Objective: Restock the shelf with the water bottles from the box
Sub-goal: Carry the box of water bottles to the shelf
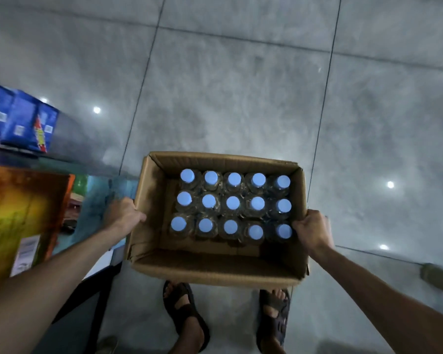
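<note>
Hands clamp the box (215, 267) by its sides: your left hand (127, 215) curls over the left rim, your right hand (312, 231) over the right. Inside stand the water bottles (232, 203), three rows of five. Close at left sits the shelf (62, 160); tiled floor (241, 85) lies open ahead and right.
</note>
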Demonstrator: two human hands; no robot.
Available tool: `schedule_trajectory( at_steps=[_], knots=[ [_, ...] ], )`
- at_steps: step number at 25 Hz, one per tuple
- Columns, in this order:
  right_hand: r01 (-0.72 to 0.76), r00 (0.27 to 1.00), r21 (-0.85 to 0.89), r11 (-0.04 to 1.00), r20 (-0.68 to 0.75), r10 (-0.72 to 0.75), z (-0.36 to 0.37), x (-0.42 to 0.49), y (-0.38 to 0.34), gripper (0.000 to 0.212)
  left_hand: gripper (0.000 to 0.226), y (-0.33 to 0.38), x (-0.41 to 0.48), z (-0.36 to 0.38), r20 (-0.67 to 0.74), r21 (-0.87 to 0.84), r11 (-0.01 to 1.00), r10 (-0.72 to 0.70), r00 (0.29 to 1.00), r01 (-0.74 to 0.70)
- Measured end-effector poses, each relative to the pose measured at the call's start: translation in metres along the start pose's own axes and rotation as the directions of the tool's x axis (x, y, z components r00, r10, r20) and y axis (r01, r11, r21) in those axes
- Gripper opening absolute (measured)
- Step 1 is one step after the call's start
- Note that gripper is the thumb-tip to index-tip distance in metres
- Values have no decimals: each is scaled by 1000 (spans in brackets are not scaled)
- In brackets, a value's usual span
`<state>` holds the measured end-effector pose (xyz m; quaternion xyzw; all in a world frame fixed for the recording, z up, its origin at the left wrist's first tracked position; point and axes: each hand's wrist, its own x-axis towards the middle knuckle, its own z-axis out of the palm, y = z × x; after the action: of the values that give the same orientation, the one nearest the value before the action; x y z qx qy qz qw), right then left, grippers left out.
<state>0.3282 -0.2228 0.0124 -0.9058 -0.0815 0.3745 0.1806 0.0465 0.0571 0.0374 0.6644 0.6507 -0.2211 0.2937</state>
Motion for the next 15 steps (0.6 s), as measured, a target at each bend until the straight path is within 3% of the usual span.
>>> schedule_trajectory(
  at_steps=[7,15],
  knots=[
    [81,997,-70,994,-9,-82,-113,25,-138,14,21,78,-3,-111,-3,-104,995,8,1000,-9],
    [130,991,-96,987,-25,-133,-156,112,-319,26,19,157,93,-249,-15,-243,970,-19,1000,14]
  ],
)
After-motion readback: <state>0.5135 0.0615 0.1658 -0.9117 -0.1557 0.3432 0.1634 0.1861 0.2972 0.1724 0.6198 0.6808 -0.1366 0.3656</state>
